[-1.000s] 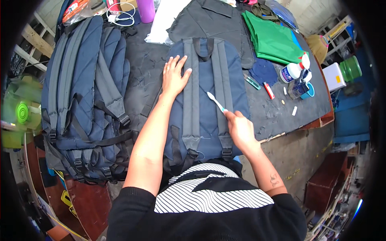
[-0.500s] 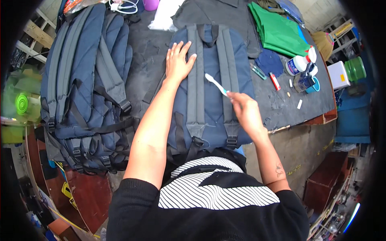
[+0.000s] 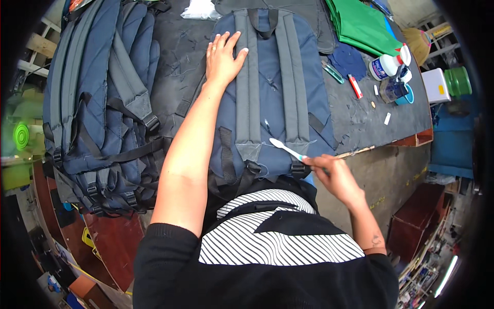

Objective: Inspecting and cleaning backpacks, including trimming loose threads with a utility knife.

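The fingers (image 3: 319, 162) of your right hand (image 3: 337, 176) pinch the toothbrush (image 3: 288, 149) over the lower part of the backpack (image 3: 268, 100), your left hand (image 3: 224, 64) lies with spread fingers on its upper left, and other backpacks (image 3: 96, 121) are piled at its left.

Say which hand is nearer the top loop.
Left. In view, the left hand is lower left of the top loop; the right hand is farther down and right.

Blue lettered label (image 3: 378, 69) on white bottle (image 3: 390, 64); yellow sticker (image 3: 440, 89) on white box (image 3: 431, 86).
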`<state>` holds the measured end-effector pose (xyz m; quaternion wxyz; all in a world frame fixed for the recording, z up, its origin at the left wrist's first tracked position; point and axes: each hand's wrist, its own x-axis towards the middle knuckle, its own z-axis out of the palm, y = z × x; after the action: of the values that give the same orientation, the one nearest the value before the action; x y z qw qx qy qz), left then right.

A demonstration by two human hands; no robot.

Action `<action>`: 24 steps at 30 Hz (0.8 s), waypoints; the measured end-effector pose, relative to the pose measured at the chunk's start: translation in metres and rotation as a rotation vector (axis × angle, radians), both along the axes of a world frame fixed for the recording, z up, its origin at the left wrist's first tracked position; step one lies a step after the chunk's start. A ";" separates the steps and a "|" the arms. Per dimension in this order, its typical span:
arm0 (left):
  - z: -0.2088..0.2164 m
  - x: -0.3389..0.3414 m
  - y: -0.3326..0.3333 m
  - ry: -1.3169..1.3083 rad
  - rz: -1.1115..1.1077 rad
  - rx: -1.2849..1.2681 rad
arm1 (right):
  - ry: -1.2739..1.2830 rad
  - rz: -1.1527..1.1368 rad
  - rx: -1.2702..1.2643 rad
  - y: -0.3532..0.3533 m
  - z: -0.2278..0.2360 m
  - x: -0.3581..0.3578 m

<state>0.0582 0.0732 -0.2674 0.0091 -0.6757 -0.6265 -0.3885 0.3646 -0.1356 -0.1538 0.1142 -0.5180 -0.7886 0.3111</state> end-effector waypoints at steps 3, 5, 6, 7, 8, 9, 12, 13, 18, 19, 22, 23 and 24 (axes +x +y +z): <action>0.004 -0.002 -0.005 -0.080 -0.010 0.052 | -0.078 0.006 -0.032 0.004 0.012 -0.012; 0.010 -0.016 -0.004 -0.646 0.152 0.372 | -0.091 -0.015 0.153 0.017 0.009 -0.022; 0.004 -0.027 -0.005 -0.686 0.287 0.463 | 0.014 -0.050 0.224 0.028 0.006 -0.021; 0.009 -0.030 -0.019 -0.763 0.357 0.411 | 0.214 -0.090 0.346 0.042 0.005 -0.026; 0.005 -0.035 -0.031 -0.636 0.318 0.306 | 0.194 -0.131 0.383 0.054 0.013 -0.036; 0.000 -0.039 -0.044 -0.508 0.282 0.201 | 0.174 -0.170 0.418 0.066 0.021 -0.049; 0.007 -0.007 -0.068 -0.059 0.261 -0.053 | -0.080 -0.073 0.499 0.118 -0.002 -0.100; 0.010 -0.005 -0.072 0.121 0.253 -0.139 | -0.177 -0.029 0.533 0.139 -0.017 -0.121; 0.005 -0.003 -0.066 0.178 0.300 -0.231 | -0.163 0.004 0.506 0.219 -0.050 -0.189; 0.005 -0.004 -0.068 0.177 0.312 -0.233 | -0.160 0.015 0.506 0.216 -0.046 -0.191; 0.010 -0.003 -0.072 0.153 0.318 -0.271 | -0.398 0.079 0.449 0.193 -0.021 -0.187; 0.011 -0.003 -0.069 0.152 0.323 -0.271 | -0.398 0.084 0.450 0.197 -0.022 -0.189; 0.013 -0.004 -0.066 0.142 0.326 -0.265 | -0.352 0.054 0.470 0.203 -0.024 -0.192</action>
<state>0.0545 0.0076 -0.2543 0.0271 -0.5866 -0.7707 -0.2475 0.1728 0.0675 -0.1776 0.0842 -0.5020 -0.8603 0.0282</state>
